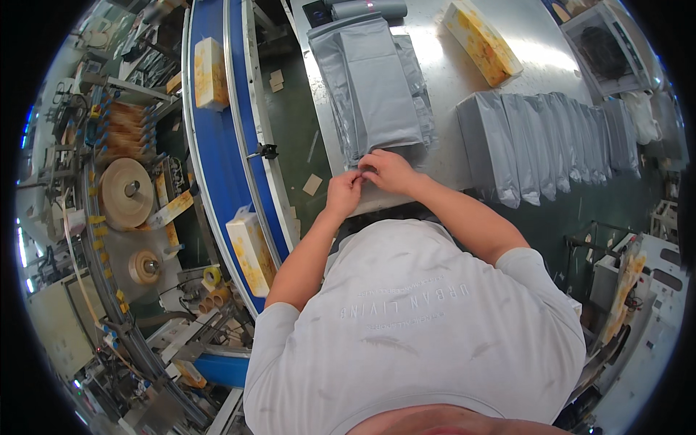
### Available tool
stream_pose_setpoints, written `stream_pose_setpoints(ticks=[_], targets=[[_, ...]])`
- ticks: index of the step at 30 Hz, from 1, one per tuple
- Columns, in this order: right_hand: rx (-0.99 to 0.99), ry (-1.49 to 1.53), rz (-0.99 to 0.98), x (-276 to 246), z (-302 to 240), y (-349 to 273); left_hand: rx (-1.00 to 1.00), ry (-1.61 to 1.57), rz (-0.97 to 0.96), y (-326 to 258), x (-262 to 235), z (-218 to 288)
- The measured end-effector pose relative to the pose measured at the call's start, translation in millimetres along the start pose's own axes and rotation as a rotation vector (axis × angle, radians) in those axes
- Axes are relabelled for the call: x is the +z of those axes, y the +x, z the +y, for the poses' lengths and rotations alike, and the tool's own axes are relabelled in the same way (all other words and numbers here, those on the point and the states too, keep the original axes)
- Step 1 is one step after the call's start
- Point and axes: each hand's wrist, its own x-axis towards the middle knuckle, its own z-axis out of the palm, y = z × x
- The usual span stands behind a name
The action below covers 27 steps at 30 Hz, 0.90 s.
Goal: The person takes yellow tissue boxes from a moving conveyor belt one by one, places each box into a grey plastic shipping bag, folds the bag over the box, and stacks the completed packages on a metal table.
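At the near edge of a metal table (pixel 442 170), both hands meet just below a stack of flat grey plastic bags (pixel 377 87). My left hand (pixel 344 193) is closed, its thumb and fingers bent together beside the stack's near corner. The curled fingers of my right hand (pixel 388 171) press close to the left fingertips, and that hand overlaps the stack's lower edge. Anything pinched between the fingers is too small or hidden to make out. A white package with a yellow-orange pattern (pixel 482 43) lies farther back on the table.
Several filled grey bags (pixel 487 141) stand in a row at the table's right side. Left of the table runs a blue conveyor belt (pixel 223 156) carrying patterned packages (pixel 210 75). Machinery with large rolls (pixel 125 194) is at far left. A grey roll (pixel 370 9) sits behind the stack.
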Motion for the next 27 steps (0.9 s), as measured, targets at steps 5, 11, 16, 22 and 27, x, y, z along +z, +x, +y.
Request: stream_pose_setpoints(ticks=[5,11,16,22,27], targets=[[0.092,0.128,-0.058,2.7,20.1,-29.1,0.026,0.084,-0.085,0.8,-14.1,10.6],[0.178,0.094,0.216,-16.5,-3.2,-118.7,0.07,0.049,-0.119,-14.5,0.5,21.4],[-0.028,0.043,0.398,3.2,-12.0,-58.1,0.201,-0.012,-0.086,-2.6,10.2,31.5],[0.532,0.172,0.562,3.4,46.7,-153.8,-0.019,0.031,-0.155,-21.5,-6.7,10.4],[0.77,-0.574,-0.736,-23.1,84.7,-330.2,-0.216,0.062,-0.167,-35.0,-24.2,6.0]])
